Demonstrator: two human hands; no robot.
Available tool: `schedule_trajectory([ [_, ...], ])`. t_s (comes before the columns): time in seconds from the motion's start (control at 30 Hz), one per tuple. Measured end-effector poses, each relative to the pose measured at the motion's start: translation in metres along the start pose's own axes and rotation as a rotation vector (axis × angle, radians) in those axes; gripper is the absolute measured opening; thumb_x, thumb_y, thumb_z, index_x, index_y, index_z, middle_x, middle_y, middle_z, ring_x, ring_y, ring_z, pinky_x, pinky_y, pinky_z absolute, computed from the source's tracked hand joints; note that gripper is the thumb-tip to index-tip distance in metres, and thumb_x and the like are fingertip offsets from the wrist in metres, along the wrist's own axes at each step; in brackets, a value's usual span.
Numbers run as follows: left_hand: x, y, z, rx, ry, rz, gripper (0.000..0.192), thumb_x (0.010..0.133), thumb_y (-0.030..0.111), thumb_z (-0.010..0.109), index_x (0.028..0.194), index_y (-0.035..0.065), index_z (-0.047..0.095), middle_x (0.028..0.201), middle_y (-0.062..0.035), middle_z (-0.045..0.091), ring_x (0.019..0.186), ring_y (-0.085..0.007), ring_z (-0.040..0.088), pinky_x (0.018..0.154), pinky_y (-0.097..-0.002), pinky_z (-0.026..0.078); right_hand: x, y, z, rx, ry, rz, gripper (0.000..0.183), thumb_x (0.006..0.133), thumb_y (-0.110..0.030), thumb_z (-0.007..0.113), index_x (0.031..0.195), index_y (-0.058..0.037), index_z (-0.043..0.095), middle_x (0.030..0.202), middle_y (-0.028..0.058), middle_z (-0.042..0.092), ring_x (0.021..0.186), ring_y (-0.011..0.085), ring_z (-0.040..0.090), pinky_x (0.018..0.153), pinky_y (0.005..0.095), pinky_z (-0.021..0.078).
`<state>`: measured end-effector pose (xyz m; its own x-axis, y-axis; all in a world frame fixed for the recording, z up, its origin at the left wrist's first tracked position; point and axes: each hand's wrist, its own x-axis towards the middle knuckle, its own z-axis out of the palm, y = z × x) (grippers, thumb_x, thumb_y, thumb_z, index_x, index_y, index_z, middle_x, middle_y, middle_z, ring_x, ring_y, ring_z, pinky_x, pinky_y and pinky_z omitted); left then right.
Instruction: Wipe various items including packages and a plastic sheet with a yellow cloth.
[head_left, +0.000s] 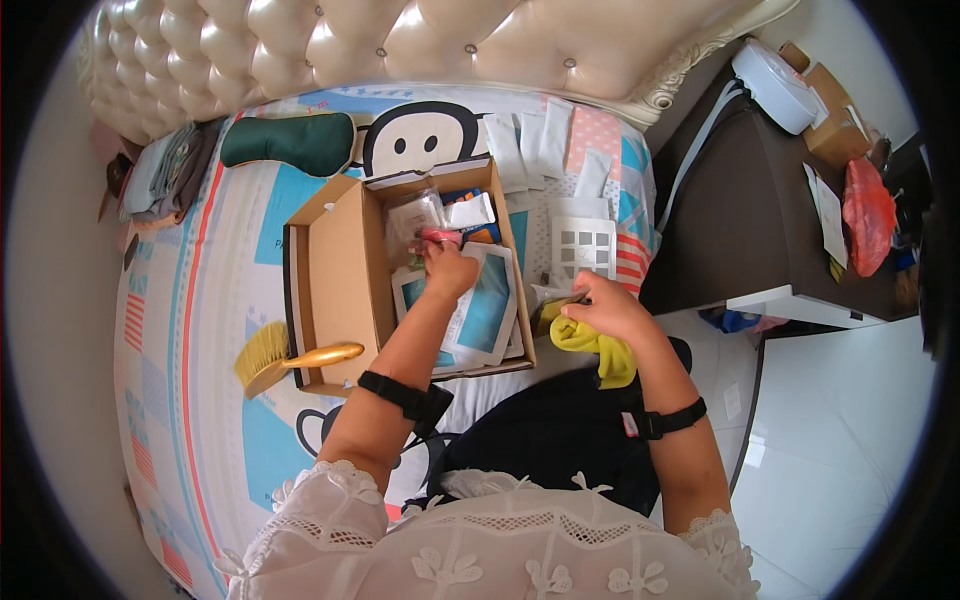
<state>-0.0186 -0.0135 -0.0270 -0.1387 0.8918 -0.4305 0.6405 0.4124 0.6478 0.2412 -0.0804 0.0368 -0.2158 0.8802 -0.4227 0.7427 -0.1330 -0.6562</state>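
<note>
An open cardboard box (337, 285) lies on the bed, its lid folded out to the left. Inside it my left hand (452, 271) has its fingers on a small pink item (441, 235). Flat blue-and-white packets (491, 300) lie beneath that wrist, and a white sachet (471, 211) rests farther back beside a clear plastic bag (414, 214). To the right of the box, my right hand (613, 306) pinches the edge of a small clear packet (553, 309) with dark contents. A rolled yellow cloth (592, 341) is just under this hand; whether the hand touches it is unclear.
A soft brush (266, 360) leans its handle over the box lid. Behind are a green eye-mask-shaped cushion (289, 142), white sachets (555, 139) and a grey-squared packet (583, 246). Folded clothes (165, 172) lie left; a dark cabinet (720, 202) stands right.
</note>
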Motion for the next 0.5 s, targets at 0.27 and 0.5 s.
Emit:
schedule_trajectory([
  [0.27, -0.005, 0.013, -0.039, -0.896, 0.014, -0.032, 0.052, 0.073, 0.005, 0.057, 0.124, -0.0011, 0.049, 0.100, -0.0132, 0.061, 0.084, -0.0210, 0.060, 0.075, -0.0354, 0.049, -0.017, 0.009, -0.029, 0.356, 0.081, -0.026, 0.030, 0.082, -0.023, 0.071, 0.098, -0.0015, 0.057, 0.092, 0.0096, 0.064, 0.084, 0.0182, 0.062, 0.074, 0.0303, 0.0487],
  [0.5, -0.091, 0.099, -0.037, -0.945, -0.518, 0.494, 0.042, 0.093, 0.032, 0.055, 0.120, 0.0007, 0.055, 0.120, -0.0097, 0.058, 0.109, -0.0180, 0.056, 0.094, -0.0325, 0.044, -0.042, -0.015, -0.057, 0.787, -0.018, 0.011, 0.025, 0.086, -0.021, 0.067, 0.098, -0.0005, 0.061, 0.086, 0.0035, 0.062, 0.077, 0.0094, 0.060, 0.070, 0.0225, 0.0481],
])
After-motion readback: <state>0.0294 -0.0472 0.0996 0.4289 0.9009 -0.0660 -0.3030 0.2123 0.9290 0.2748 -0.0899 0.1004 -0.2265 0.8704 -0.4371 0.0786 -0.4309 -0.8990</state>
